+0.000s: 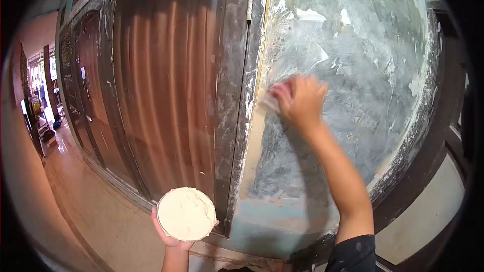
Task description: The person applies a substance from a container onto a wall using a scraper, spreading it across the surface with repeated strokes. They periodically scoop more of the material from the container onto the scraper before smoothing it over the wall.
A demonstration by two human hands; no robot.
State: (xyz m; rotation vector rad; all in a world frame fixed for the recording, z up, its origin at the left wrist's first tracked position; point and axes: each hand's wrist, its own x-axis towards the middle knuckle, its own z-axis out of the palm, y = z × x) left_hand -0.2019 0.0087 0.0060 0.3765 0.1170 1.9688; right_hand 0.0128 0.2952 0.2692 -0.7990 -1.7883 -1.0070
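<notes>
My left hand (174, 241) holds up a round container of cream-coloured paste (186, 214) at the bottom centre, its fingers wrapped round the sides. Higher up, my right hand (301, 98) is closed round a flat, pale tool (270, 102), blurred by motion, against the left edge of the grey wall panel (322, 116). White smears and patches mark the panel, and a beige strip (253, 141) runs down its left edge below the tool.
Left of the panel stands a dark wooden frame (233, 70) with a hinge and a glazed door showing a reddish-brown curtain (166, 90). A tiled floor (106, 211) leads to a bright opening at far left. Dark framing (428, 171) borders the right.
</notes>
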